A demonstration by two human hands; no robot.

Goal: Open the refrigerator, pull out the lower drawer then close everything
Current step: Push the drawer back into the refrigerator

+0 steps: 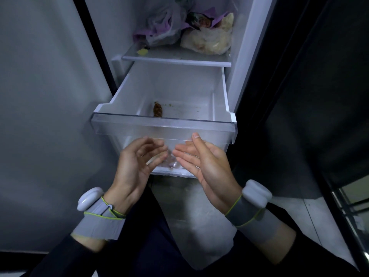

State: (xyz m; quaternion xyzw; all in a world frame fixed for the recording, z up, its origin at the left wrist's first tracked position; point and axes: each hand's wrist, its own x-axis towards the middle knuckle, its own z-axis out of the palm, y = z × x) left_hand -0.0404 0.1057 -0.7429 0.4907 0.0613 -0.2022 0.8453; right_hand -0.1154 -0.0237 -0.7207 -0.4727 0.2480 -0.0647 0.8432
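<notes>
The refrigerator stands open, and its clear plastic lower drawer [165, 124] is pulled far out toward me. A small brown scrap [157, 111] lies on the drawer's floor. My left hand [137, 162] and my right hand [203, 164] hover side by side just in front of the drawer's front panel, palms turned inward, fingers spread. Neither hand grips anything; the right thumb tip is close to the panel's lower edge, and I cannot tell if it touches.
A glass shelf [175, 59] above the drawer carries plastic bags of food [207, 41]. The grey open door [46, 116] fills the left side. A dark cabinet panel [311, 96] stands to the right. Pale floor [199, 216] lies below the drawer.
</notes>
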